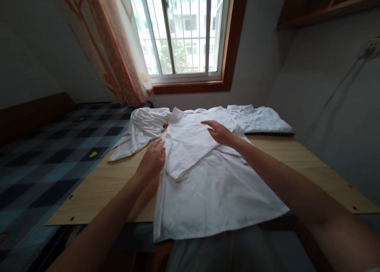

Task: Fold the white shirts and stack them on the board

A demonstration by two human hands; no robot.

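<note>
A white shirt (204, 197) lies spread on a wooden board, its lower hem hanging over the front edge. One sleeve is folded across its upper body, with the cuff end pointing toward me. My left hand (152, 159) is at the shirt's left edge, beside the folded sleeve, fingers stretched forward and close together. Above the upper right part of the shirt is my right hand (219, 133), its fingers extended to the left and the thumb apart. Nothing shows in its grasp. Whether the right fingertips touch the cloth I cannot tell.
The wooden board (297, 157) carries a crumpled white garment (145, 125) at the back left and a folded white shirt (261, 119) at the back right. A checked bed cover (56, 157) lies left. Behind are a window (184, 31) and a curtain (109, 42).
</note>
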